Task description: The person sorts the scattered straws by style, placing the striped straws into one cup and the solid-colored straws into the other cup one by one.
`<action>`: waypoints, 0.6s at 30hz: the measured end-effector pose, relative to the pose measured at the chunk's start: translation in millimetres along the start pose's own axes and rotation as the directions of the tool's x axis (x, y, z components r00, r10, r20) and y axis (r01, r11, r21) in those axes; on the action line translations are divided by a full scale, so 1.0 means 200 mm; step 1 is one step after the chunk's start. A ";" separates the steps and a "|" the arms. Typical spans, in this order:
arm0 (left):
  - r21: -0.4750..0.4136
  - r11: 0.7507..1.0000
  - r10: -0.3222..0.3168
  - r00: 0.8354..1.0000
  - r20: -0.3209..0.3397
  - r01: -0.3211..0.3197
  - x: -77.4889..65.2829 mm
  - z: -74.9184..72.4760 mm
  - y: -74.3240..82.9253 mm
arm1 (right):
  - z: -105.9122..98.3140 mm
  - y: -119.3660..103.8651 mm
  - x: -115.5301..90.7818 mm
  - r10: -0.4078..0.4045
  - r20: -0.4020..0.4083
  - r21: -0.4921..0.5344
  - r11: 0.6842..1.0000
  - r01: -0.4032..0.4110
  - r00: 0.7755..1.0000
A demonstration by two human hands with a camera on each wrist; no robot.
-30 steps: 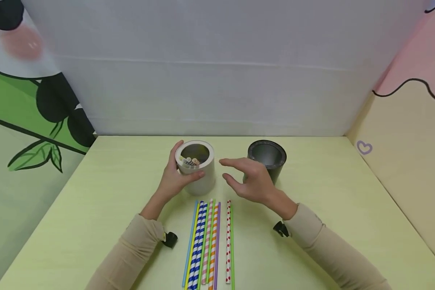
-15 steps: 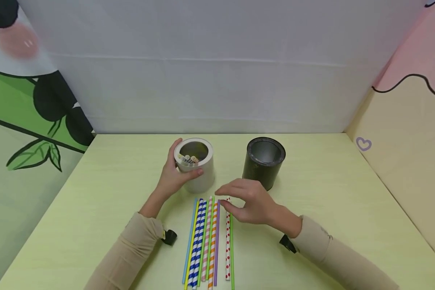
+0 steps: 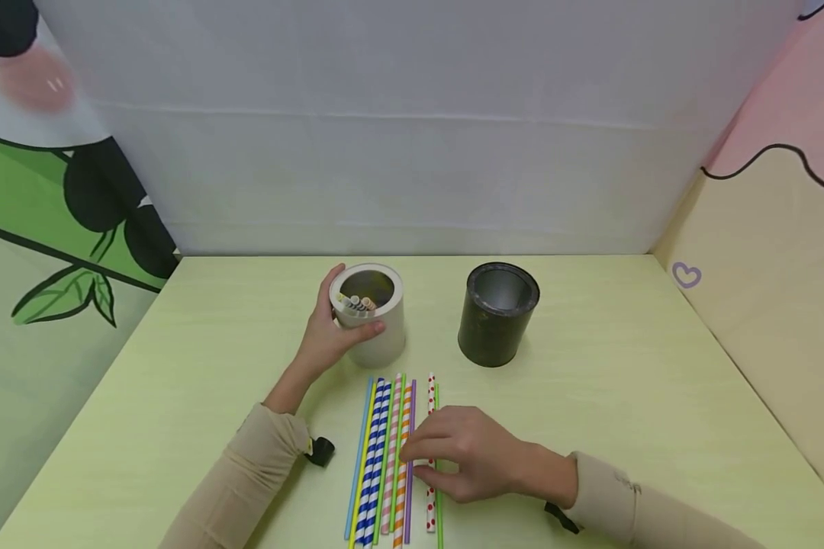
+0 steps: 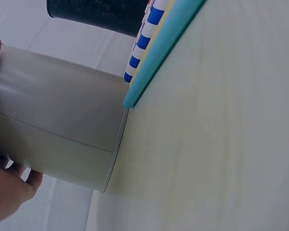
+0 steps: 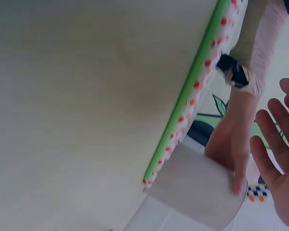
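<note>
My left hand [image 3: 324, 335] grips a white cylindrical can [image 3: 379, 341], thumb across its front and fingers round the far side. Several short straw ends [image 3: 357, 303] show inside its mouth. My right hand [image 3: 477, 455] is over the paper straws on the table, fingers apart from the thumb, with nothing between them. Under its fingertips lie a purple straw [image 3: 408, 512] and an orange-striped straw [image 3: 399, 522]. A red-dotted straw [image 3: 430, 518] and a green straw [image 3: 440, 526] lie partly hidden beneath that hand; the right wrist view shows its fingers [image 5: 274, 134] spread.
A black can [image 3: 496, 332] stands upright to the right of the white one. Left of the purple straw, several striped and plain straws lie side by side, a light blue straw [image 3: 355, 488] outermost. A white panel [image 3: 412, 175] rises behind the pale green table [image 3: 625, 366].
My right hand has come down and toward me, from beside the black can to over the middle of the straws. The left hand and white can have stayed put.
</note>
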State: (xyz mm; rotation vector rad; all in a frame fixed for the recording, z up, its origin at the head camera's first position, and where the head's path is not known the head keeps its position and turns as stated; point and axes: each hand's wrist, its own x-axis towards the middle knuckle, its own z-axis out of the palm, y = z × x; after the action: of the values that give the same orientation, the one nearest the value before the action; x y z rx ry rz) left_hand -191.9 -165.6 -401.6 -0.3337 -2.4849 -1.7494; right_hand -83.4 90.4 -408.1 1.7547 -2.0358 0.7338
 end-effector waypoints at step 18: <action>0.011 1.000 0.003 1.000 0.010 -0.003 -0.05 0.00 0.12 | 0.04 -0.18 -0.06 -0.056 0.539 0.021 0.998 0.053 0.841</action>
State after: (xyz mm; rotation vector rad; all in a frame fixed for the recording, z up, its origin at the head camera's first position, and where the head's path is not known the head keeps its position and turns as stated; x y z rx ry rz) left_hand -176.9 -159.2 -382.5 -0.3458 -2.4982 -1.7370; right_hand -45.2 91.8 -415.1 2.2002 -2.3051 0.2281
